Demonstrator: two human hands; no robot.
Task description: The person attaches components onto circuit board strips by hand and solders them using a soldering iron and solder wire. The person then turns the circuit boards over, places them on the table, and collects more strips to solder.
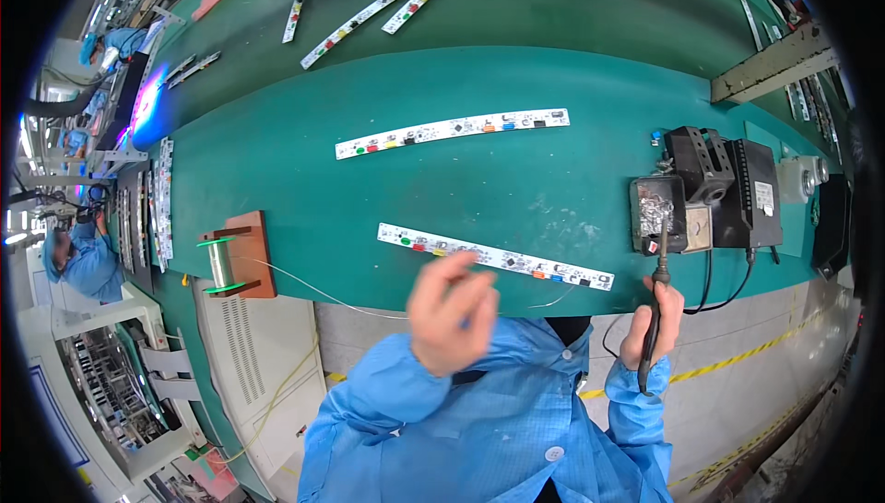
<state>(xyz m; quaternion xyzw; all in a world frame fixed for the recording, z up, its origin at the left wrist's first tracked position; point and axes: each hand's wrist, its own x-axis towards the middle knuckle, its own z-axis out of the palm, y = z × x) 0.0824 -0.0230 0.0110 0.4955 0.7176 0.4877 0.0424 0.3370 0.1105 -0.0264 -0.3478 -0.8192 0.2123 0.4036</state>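
Note:
My right hand [653, 326] grips a soldering iron [654, 319] by its dark handle. The iron points away from me, its tip over the small dark tray [636, 217] of the iron stand, among silvery scraps. Slightly blurred, my left hand [454, 311] is closed on thin solder wire [346, 303] that runs from a spool [220, 265] at the left; a short end shows to the right of the fingers. Just beyond that hand lies a long white circuit board strip [525, 263] with coloured parts, and the fingertips overlap its near edge. Whether they touch it I cannot tell.
A second board strip [452, 134] lies farther back on the green mat [304, 180]. Several more lie on the far dark green surface [516, 14]. Right of the tray stand the iron holder [698, 162] and a black box [758, 194] with cables. A person [90, 259] sits far left.

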